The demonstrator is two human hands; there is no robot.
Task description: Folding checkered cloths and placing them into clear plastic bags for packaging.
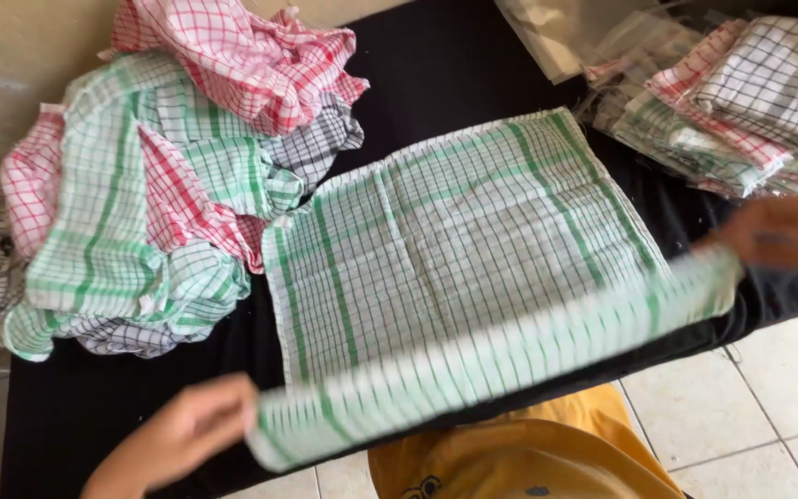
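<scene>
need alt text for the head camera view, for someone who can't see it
Two hands, the left hand and right hand, hold the near edge of a green checked cloth spread on a black table. A loose heap of cloths in red, green and grey checks lies to the left, and a stack of folded cloths sits at the far right.
</scene>
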